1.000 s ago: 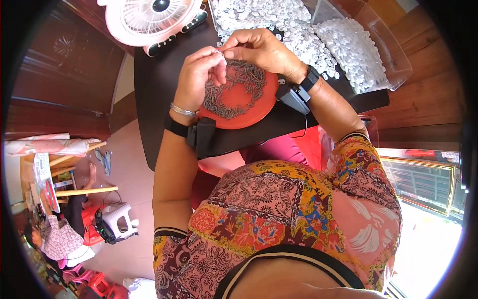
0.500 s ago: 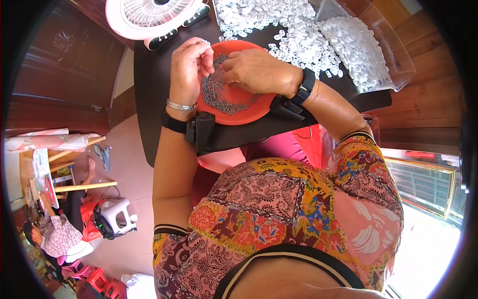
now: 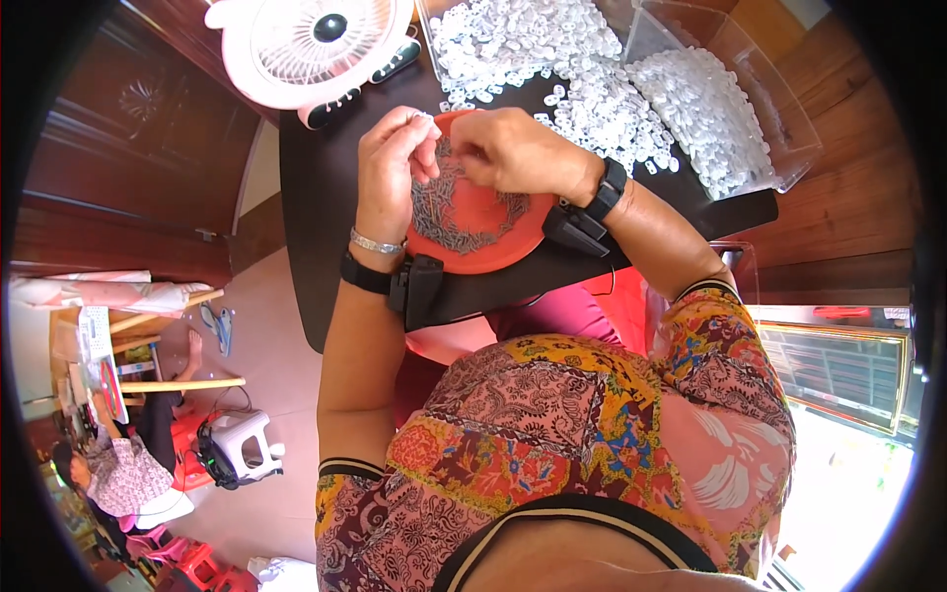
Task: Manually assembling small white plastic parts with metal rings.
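A shallow red-orange plate (image 3: pixel 493 259) on the dark table holds many small grey screws (image 3: pixel 441 229), heaped mostly round its left and near sides. Above its left rim, my left hand (image 3: pixel 395 163) is closed in a pinch on a small white plastic piece (image 3: pixel 424 116) at the fingertips. My right hand (image 3: pixel 521 153) hangs over the far part of the plate, fingers bent together and pointing at the left hand. Whatever is between its fingertips is hidden and blurred. The two hands are close but apart.
Clear plastic pieces (image 3: pixel 612 113) lie heaped on the dark table (image 3: pixel 321 227), beside a clear bin (image 3: pixel 789 148) full of them. A white fan (image 3: pixel 330 30) stands at the far left. To the left, a person (image 3: pixel 128 474) sits near a white stool (image 3: pixel 242 444).
My right hand has lifted slightly off the screws and come toward the left hand. My left hand keeps its pinch. The whole view has shifted a little.
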